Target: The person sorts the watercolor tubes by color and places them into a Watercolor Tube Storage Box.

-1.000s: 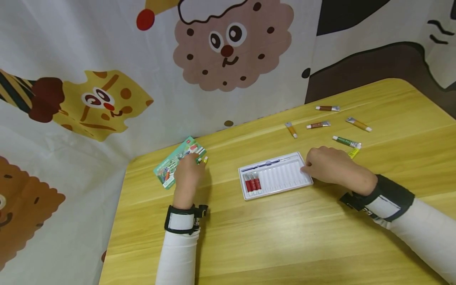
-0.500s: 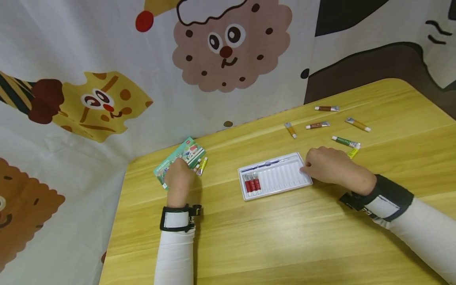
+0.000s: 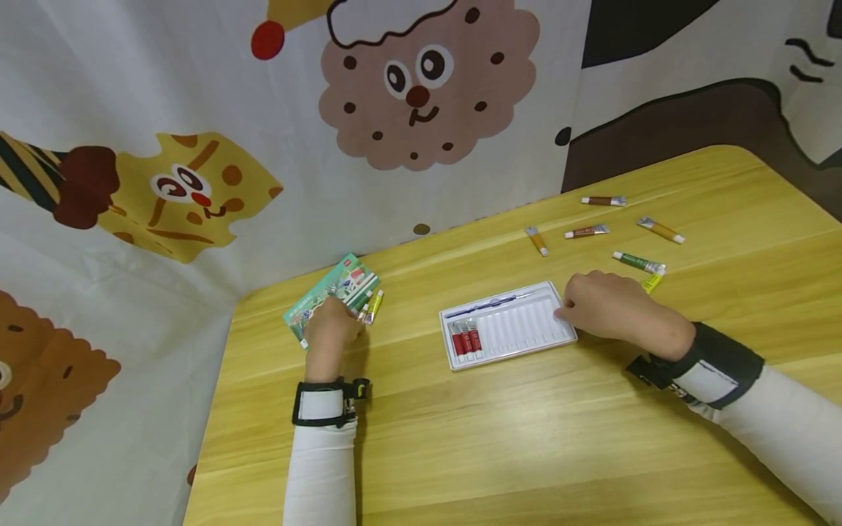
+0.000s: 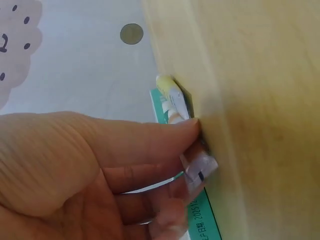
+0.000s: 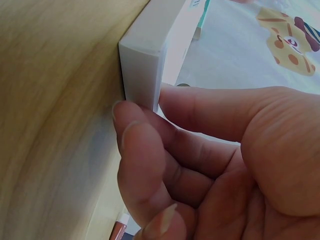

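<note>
My left hand (image 3: 329, 327) is over the green paint box (image 3: 338, 281), thumb and fingers pinching a small paint tube whose silvery crimped end (image 4: 201, 169) sticks out in the left wrist view. Most of that tube is hidden by the thumb. Right beside the hand lies a yellow paint tube (image 3: 376, 307) with other tubes. My right hand (image 3: 608, 305) pinches the right end of a white plastic tray (image 3: 522, 325), thumb on the rim and fingers curled at its side. In the tray are three red paint tubes (image 3: 466, 339) at the left and a blue paintbrush (image 3: 490, 304) along the back.
Loose paint tubes lie at the back right: a dark brown tube (image 3: 604, 201), a reddish-brown tube (image 3: 587, 231), two ochre ones, a green tube (image 3: 640, 262) and a bright yellow tube (image 3: 652, 283) partly behind my right hand. A printed curtain (image 3: 395, 197) hangs along the table's far edge.
My left hand has moved left and slightly nearer, from beside the yellow tube onto the front of the green box. The right hand and tray have stayed still.
</note>
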### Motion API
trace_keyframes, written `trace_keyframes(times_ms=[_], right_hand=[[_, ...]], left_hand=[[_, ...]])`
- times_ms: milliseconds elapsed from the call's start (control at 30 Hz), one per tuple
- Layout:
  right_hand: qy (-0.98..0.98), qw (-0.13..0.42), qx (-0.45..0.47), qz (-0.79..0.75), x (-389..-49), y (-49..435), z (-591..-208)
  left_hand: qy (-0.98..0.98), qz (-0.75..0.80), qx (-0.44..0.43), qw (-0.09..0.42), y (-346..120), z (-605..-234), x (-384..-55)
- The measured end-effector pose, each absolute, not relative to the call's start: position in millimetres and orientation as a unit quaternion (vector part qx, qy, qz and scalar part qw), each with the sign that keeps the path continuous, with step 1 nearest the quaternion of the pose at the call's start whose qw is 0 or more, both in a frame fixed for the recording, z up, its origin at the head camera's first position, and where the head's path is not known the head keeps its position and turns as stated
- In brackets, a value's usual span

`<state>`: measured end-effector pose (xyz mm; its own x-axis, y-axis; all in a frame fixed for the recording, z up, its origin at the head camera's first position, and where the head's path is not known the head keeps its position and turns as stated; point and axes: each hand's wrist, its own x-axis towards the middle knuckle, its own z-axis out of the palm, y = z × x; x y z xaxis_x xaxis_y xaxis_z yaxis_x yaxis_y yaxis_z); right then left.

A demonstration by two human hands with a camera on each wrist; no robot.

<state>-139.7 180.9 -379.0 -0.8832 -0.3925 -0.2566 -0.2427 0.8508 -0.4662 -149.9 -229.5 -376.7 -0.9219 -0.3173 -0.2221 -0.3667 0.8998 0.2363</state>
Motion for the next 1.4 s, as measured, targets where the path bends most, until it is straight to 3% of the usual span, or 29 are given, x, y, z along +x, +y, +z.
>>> trace_keyframes(times_ms=[333,633,800,1033,1400], right_hand=[[0.945,0.182,-0.164,-0.217,-141,182,-379],[0.944,0.185,-0.166,-0.216,-140,183,-379],[0.944,0.185,-0.166,-0.215,-141,182,-380],[0.945,0.188,-0.163,-0.213,-141,182,-380],[0.947,0.186,-0.161,-0.209,-141,181,-380]], left_hand=[[0.963,0.209,-0.157,0.073,-223,-365,-146],[0.945,0.31,-0.104,0.004,-210,-353,-140],[0.939,0.34,-0.059,-0.009,-194,-349,-138],[0.935,0.353,0.02,0.011,-169,-350,-135],[0.931,0.328,0.128,0.098,-134,-357,-121]])
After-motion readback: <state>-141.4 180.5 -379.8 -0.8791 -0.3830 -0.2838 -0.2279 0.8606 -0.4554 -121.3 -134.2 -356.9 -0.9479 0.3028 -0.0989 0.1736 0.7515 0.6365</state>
